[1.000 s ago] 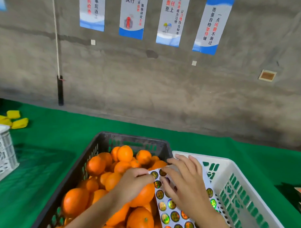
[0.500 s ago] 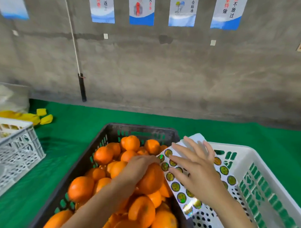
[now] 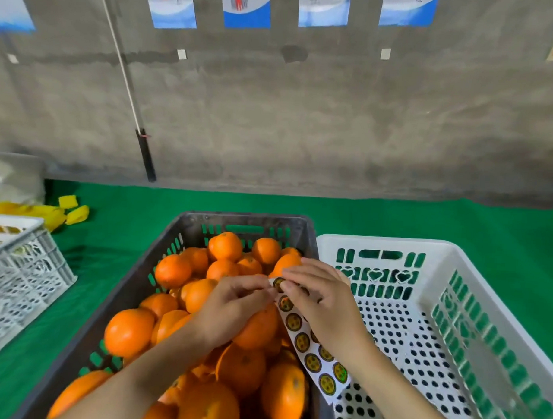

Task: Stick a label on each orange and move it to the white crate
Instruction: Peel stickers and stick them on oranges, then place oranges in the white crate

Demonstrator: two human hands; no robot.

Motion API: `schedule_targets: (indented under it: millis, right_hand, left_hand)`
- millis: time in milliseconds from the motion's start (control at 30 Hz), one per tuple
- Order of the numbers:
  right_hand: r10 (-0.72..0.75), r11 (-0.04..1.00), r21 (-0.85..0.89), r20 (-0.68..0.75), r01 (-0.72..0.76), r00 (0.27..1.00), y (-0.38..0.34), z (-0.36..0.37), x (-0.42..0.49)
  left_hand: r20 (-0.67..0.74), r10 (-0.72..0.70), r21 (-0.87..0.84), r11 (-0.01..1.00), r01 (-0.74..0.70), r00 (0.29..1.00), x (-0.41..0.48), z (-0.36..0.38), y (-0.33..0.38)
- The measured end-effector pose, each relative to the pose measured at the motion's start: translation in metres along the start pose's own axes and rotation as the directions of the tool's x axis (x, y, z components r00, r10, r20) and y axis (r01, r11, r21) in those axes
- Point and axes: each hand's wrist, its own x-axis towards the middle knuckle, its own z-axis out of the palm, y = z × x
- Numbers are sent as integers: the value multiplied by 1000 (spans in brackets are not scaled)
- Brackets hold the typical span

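Orange point(image 3: 258, 329) over middle of dark crate point(image 3: 246, 219), left hand point(image 3: 234, 305) curled round it. Looks firm, round, light; best held round fat middle. Right hand point(image 3: 325, 302) pinches top of label sheet point(image 3: 314, 355) over dark crate's right edge. White crate point(image 3: 383, 244) just beside dark crate.

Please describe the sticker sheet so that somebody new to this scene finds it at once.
Find the dark crate of oranges, left of the white crate. Above where they meet, the right hand holds a white strip, the sticker sheet. Only it carries round green-gold labels.
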Motion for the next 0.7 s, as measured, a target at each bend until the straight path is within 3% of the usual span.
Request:
schedule_targets:
  millis: [233, 400, 700]
  right_hand:
    - [-126, 992, -20, -94, 125, 988, 8, 4, -2]
    - [-362, 926, -200, -239, 319, 901, 4, 16, -8]
    - [-240, 970, -101, -249, 221, 938, -2, 16, -12]
  left_hand:
    - [15, -25, -17, 1000, 25, 1000, 2, 2, 1]
    - [-11, -141, -138, 981, 138, 990, 5, -2, 1]
    - [7, -202, -144, 969, 201, 979, 4, -4, 2]
